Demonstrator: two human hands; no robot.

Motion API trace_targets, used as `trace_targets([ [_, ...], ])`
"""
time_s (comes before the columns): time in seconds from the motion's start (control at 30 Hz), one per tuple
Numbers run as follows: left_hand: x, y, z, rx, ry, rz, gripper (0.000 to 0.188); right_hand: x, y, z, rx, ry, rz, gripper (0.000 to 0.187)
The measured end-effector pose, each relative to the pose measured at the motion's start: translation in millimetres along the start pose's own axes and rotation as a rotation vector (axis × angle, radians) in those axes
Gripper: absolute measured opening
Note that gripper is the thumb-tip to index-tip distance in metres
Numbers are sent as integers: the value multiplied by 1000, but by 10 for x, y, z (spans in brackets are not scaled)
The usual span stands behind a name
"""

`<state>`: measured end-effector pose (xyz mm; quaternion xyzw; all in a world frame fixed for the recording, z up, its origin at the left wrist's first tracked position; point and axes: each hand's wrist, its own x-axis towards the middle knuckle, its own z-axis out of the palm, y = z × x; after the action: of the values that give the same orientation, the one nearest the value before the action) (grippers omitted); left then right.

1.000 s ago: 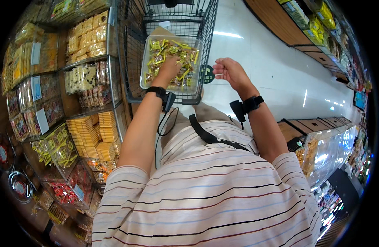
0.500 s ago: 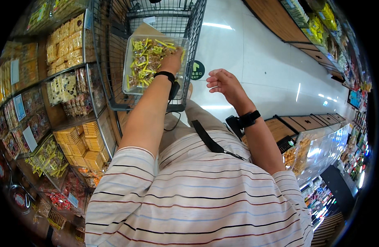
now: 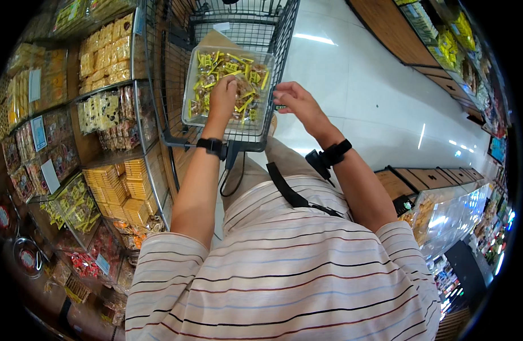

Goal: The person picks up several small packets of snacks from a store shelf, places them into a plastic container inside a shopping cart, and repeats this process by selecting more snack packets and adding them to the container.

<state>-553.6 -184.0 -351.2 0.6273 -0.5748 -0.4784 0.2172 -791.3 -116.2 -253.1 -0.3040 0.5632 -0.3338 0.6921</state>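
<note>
A clear plastic bin (image 3: 269,118) sits in the child-seat end of a dark wire shopping cart (image 3: 287,51). Inside it lie many small wrapped sweets (image 3: 251,94) with yellow twisted wrapper ends. My left hand (image 3: 221,102) is over the near-left part of the bin, its fingers curled in and the thumb on top. What those fingers hold, if anything, is hidden. Beside the bin's right edge, my right hand (image 3: 304,108) hovers with loosely bent, parted fingers and nothing visible in them. Each wrist has a black strap with a small device.
To the left stand shelves with clear bins of packaged snacks (image 3: 106,51), including stacked yellow biscuits (image 3: 128,184). A pale shiny floor (image 3: 375,108) extends right of the cart. More display counters (image 3: 437,177) line the right side. A piece of brown cardboard (image 3: 217,40) shows behind the bin.
My left hand has drawn back from the bin's far right side toward its near left. My right hand has moved left, closer to the bin's edge.
</note>
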Motion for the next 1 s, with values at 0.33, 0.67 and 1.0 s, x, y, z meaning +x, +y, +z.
trace_targets([
  [0.33,-659,1083,-271,-78,-84,232,43,98,-152,486,307,-214,43,55],
  [0.67,-553,861,-322,-400,-254,32,69,76,-98,347,737,-335,125,46],
  [1.0,-482,722,-122,-409,-373,-36,77,87,-70,247,351,-183,83,38],
])
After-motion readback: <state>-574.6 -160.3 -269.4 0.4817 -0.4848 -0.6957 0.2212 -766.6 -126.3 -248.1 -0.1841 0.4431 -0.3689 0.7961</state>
